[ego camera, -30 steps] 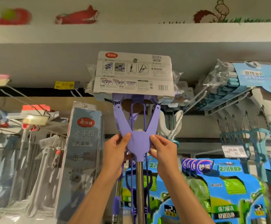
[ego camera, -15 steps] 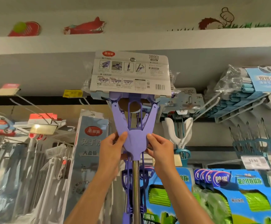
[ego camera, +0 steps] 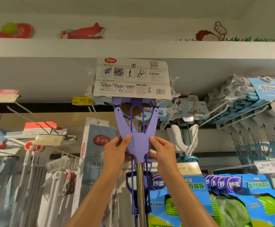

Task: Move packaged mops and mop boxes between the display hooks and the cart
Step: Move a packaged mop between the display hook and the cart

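Both hands' grip point(ego camera: 138, 145) on purple mop point(ego camera: 137, 128)

The mop point(ego camera: 137, 141) is showing a purple fork under a white card point(ego camera: 132, 77) printed with grey pictures and a red logo. Right of the mop, blue packets point(ego camera: 241, 194) with green pads are hanging; left, a grey-blue box point(ego camera: 96, 154).

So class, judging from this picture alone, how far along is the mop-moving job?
Done: nothing clearly shown; no cart is in view. In hand: the left hand and right hand grip the purple plastic Y-shaped mop, its grey card header raised at hook height. Left: whether its eyelet is on a hook cannot be told.
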A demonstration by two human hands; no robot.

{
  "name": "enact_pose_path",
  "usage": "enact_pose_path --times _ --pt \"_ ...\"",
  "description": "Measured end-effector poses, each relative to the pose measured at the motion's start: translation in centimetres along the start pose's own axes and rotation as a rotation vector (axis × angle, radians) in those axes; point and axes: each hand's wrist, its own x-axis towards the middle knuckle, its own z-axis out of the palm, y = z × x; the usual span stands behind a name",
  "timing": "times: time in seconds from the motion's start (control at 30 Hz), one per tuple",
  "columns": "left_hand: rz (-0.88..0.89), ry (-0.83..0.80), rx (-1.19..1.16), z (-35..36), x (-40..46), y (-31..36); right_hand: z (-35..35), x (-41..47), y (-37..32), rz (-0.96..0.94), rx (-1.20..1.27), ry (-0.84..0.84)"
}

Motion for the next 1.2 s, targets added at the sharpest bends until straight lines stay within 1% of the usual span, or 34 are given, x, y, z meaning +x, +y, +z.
enact_pose_path --times 0.1,0.23,0.5,0.7,0.9,1.03,1.2 --pt "-0.019 0.0 -0.016 0.3 0.5 0.0 0.2 0.3 -0.3 0.004 0.011 0.012" --pt "0.004 -0.008 -0.046 0.7 1.1 0.4 0.4 1.1 -1.0 0.007 0.046 0.012" --pt "0.033 0.054 -0.031 1.5 2.8 0.7 0.8 3.1 -1.3 0.062 0.075 -0.013" --pt "0.115 0.076 0.006 2.0 3.4 0.8 0.5 4.4 -1.2 0.098 0.082 -0.06" --pt "0.141 0.12 0.027 2.6 3.7 0.4 0.3 5.7 -0.9 0.132 0.086 -0.08" --pt "0.213 0.167 0.055 2.1 3.4 0.0 1.0 5.8 -0.3 0.172 0.094 -0.079" --pt "0.172 0.149 0.02 1.6 3.4 -0.1 1.1 6.2 0.2 0.166 0.09 -0.076"
